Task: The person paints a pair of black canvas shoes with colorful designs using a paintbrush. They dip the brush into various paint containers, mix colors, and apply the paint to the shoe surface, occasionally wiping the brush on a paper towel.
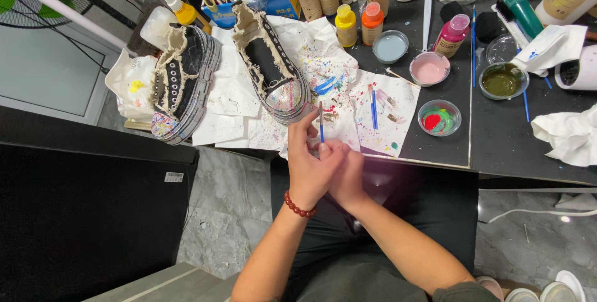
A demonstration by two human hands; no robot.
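Right now both hands, left hand & right hand, pinch a thin blue paintbrush upright, w/ painted shoe near.

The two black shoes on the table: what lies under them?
Both black shoes rest on paint-spattered white paper sheets spread over the dark table. What lies directly beneath their soles is covered.

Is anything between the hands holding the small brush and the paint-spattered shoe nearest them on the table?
Nothing visible. The left hand and right hand hold the blue brush at the table edge; between them and the nearer shoe lies only flat, paint-spattered paper.
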